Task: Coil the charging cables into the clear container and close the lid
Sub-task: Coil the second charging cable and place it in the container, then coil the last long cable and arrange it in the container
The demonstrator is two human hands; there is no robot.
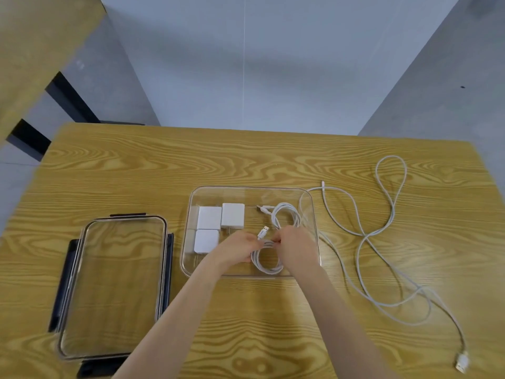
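Note:
The clear container stands open in the middle of the wooden table. Inside it, at the left, lie three white charger plugs. A coiled white cable rests at its far right. Over the near right part, my left hand and my right hand both pinch a second coiled white cable, whose USB plug sticks up between them. A third white cable sprawls loose on the table to the right. The clear lid with dark latches lies flat to the left.
The table's far edge runs behind the container, with grey floor beyond. Another wooden surface stands at the far left. The loose cable's USB end lies near the front right corner.

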